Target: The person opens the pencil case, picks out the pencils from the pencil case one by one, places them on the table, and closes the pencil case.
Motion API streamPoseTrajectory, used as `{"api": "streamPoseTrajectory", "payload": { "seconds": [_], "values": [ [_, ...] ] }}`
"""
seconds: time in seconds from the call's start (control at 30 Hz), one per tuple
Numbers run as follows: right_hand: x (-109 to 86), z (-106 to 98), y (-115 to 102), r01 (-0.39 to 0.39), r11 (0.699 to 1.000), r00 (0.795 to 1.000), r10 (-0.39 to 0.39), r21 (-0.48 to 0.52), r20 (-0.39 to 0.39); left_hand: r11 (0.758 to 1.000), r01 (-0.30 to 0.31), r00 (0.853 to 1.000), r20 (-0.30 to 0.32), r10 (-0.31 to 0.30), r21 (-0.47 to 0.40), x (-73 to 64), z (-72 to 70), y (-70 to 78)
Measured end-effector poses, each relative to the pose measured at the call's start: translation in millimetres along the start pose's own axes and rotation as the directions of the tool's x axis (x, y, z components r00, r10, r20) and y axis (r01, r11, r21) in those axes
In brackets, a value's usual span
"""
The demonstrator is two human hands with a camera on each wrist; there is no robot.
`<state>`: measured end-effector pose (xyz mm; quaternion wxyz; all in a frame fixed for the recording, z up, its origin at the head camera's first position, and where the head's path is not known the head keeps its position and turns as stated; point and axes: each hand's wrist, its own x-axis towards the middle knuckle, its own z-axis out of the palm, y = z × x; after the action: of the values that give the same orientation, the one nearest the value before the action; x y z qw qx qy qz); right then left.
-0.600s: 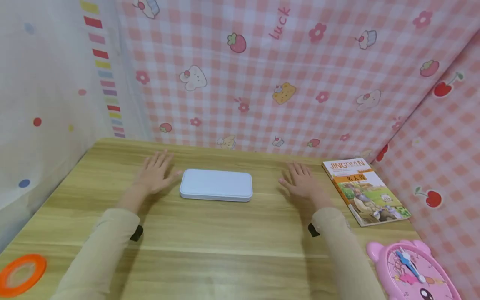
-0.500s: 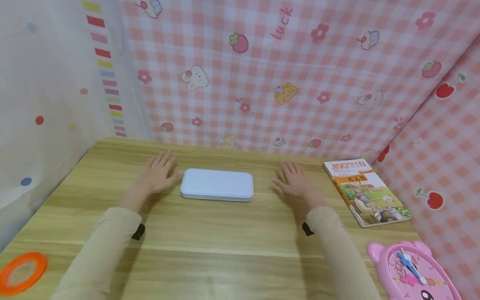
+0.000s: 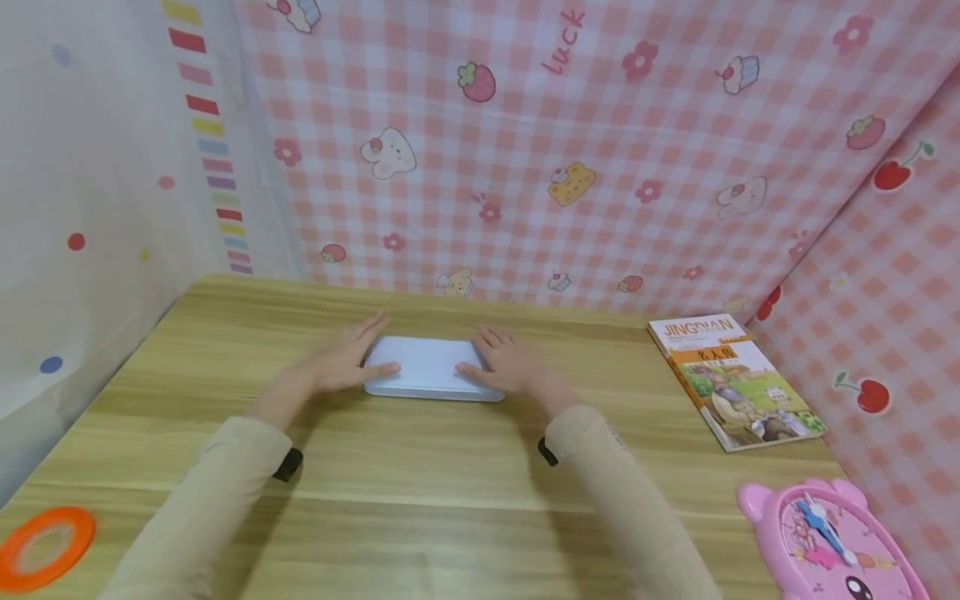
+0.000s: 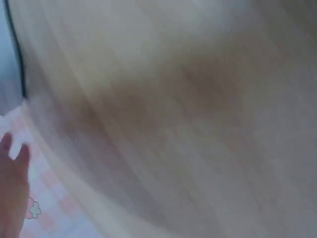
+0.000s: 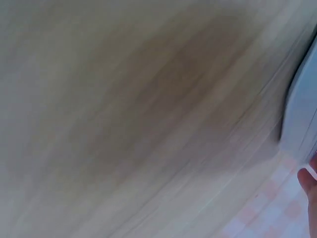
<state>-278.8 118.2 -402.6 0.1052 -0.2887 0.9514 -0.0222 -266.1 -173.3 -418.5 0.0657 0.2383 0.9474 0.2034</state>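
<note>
A flat white case (image 3: 427, 364) with rounded corners lies on the wooden table. At its left end is my left hand (image 3: 339, 360), fingers straight and thumb reaching over the case's top. My right hand (image 3: 512, 364) is at the opposite end, its fingers extended along that side and its thumb over the top. Whether either hand touches the case is hard to tell. The left wrist view catches part of the left hand (image 4: 12, 191) below the case's edge (image 4: 9, 69). In the right wrist view, the right hand (image 5: 311, 193) shows beside the case's corner (image 5: 301, 119).
An illustrated book (image 3: 738, 383) lies at the table's right side, with a pink toy clock (image 3: 832, 537) nearer me. An orange ring (image 3: 75, 550) is at the front left. Patterned cloth (image 3: 510, 150) hangs behind the table (image 3: 420, 475).
Both hands have moved inward from either side to the ends of the white case, the right hand travelling farther. The case lies in the same place.
</note>
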Motion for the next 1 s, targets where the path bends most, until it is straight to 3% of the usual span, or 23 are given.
{"api": "streamPoseTrajectory", "payload": {
  "seconds": [0.13,0.37,0.53,0.63,0.77,0.87,1.0],
  "values": [
    [6.7,-1.4,-14.4,0.022,0.998,1.000,-0.022,-0.051,-0.004,0.999,-0.004,0.999,0.036,0.006,-0.054,1.0,5.3,3.5],
    [11.3,-4.8,-32.8,0.021,0.987,1.000,-0.019,-0.158,0.013,0.989,-0.059,0.998,-0.014,0.058,-0.139,1.6,11.1,8.4],
    [12.6,-10.1,-44.6,0.098,0.956,0.994,-0.108,-0.276,-0.019,0.986,-0.039,0.999,0.009,0.041,-0.161,3.1,6.3,8.8],
    [13.6,-12.2,-48.5,0.170,0.925,0.979,-0.198,-0.339,-0.051,0.986,-0.022,0.999,0.035,0.029,-0.163,4.7,3.1,10.5],
    [16.5,-13.1,-50.7,0.249,0.902,0.958,-0.282,-0.352,-0.045,0.985,-0.004,0.997,0.077,0.017,-0.171,3.7,-1.7,14.4],
    [16.9,-14.4,-53.7,0.283,0.907,0.954,-0.300,-0.312,-0.009,0.980,0.016,0.993,0.118,0.008,-0.199,3.0,-4.1,15.8],
    [16.5,-15.4,-58.6,0.332,0.890,0.940,-0.341,-0.313,0.027,0.977,0.038,0.989,0.150,-0.007,-0.208,2.8,-4.3,16.2]
  ]
}}
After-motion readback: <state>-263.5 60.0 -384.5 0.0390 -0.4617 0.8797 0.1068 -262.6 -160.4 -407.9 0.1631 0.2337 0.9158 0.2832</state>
